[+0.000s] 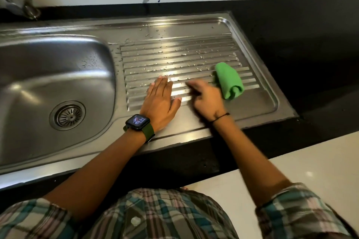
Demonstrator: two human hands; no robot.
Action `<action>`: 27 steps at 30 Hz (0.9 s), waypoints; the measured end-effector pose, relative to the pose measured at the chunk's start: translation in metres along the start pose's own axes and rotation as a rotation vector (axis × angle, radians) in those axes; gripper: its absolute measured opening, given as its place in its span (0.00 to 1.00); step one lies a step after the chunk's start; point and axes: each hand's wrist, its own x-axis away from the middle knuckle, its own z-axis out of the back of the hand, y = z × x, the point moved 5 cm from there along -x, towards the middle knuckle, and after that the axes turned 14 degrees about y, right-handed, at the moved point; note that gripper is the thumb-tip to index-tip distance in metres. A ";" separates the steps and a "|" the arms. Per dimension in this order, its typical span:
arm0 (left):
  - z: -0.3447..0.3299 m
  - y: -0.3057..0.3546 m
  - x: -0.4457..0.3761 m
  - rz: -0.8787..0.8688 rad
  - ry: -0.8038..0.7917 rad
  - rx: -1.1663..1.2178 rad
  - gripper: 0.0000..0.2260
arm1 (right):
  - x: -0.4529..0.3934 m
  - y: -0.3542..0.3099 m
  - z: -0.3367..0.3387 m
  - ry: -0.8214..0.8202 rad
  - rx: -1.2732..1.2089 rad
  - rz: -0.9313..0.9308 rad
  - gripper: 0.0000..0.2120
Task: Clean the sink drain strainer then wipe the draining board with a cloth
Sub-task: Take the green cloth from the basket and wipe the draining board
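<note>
While the left hand (160,103) lies flat, fingers spread, palm down on the ribbed draining board (194,60), the right hand (206,97) is blurred just beside the rolled green cloth (229,81); can't tell if it's open or gripping. Cloth sits on the board's right ribs. Water drops dot the board. Strainer (68,115) sits in the sink (58,68) drain, left.

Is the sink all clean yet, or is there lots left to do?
Partly done. The strainer sits in the drain and looks clear of bits. The wiping has hardly begun: the draining board is dotted with water drops, and the green cloth lies rolled up on it. The right hand is blurred beside the cloth, not clearly holding it; the left hand rests flat on the board. Wiping is left.
</note>
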 end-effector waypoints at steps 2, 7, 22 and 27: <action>-0.002 0.001 0.002 -0.043 -0.017 -0.033 0.30 | 0.010 -0.020 -0.010 0.013 -0.016 0.081 0.22; -0.004 0.005 0.001 -0.100 -0.047 -0.047 0.31 | -0.003 -0.009 0.043 0.213 -0.068 0.134 0.13; 0.001 0.002 0.000 -0.005 -0.038 0.021 0.30 | -0.016 0.030 -0.003 0.072 0.143 -0.098 0.22; 0.022 -0.022 -0.001 0.124 0.104 0.092 0.28 | 0.010 -0.058 -0.069 -0.076 0.104 0.176 0.22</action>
